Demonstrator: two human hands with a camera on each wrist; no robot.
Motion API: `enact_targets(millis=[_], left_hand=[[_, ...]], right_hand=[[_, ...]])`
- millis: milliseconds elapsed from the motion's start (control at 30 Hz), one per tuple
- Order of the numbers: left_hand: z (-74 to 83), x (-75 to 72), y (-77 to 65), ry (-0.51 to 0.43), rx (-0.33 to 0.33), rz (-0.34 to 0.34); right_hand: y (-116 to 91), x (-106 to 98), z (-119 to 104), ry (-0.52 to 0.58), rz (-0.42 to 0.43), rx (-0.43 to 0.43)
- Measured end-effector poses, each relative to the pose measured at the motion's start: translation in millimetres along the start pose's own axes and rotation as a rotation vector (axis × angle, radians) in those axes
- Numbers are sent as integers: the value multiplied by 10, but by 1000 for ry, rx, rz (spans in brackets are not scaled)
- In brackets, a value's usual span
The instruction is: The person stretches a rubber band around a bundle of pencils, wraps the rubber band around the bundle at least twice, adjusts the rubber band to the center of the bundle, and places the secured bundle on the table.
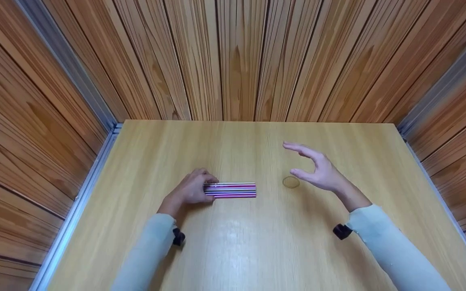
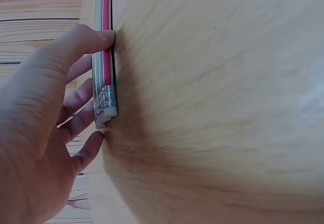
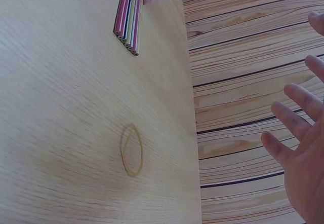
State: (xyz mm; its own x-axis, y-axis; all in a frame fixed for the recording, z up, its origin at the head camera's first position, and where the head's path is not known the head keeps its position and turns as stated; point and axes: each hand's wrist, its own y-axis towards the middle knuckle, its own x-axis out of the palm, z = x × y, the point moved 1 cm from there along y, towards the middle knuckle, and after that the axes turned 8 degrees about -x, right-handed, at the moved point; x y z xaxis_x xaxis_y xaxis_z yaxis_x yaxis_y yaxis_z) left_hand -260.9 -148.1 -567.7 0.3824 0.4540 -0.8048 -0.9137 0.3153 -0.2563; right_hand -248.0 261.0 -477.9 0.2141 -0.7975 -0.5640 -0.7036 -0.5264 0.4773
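My left hand grips a flat bundle of pencils by its left part, thumb on the near side and fingers on the far side. White erasers in silver metal bands show at the hand's end in the left wrist view. The other ends are unsharpened and point right, as the right wrist view shows. A thin yellowish rubber band lies on the table right of the pencils. Above and beside the band, my right hand is raised with fingers spread and nothing in it.
The light wood table runs up to a wood-plank wall at the back. Plank walls also stand at left and right, with metal rails along the table's sides. Dark wrist cameras hang under both sleeves.
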Motion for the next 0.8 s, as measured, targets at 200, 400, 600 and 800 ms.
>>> enact_targets(millis=[200, 400, 600, 800], left_hand=[[10, -32, 27, -29, -18, -31], [41, -11, 53, -30, -47, -50], [54, 8, 59, -29, -28, -50], [60, 20, 65, -24, -17, -53]], right_hand=[[0, 9, 5, 3, 3, -10], [-3, 44, 1, -3, -8, 1], [-2, 63, 0, 11, 1, -13], [53, 59, -39, 34, 3, -47]])
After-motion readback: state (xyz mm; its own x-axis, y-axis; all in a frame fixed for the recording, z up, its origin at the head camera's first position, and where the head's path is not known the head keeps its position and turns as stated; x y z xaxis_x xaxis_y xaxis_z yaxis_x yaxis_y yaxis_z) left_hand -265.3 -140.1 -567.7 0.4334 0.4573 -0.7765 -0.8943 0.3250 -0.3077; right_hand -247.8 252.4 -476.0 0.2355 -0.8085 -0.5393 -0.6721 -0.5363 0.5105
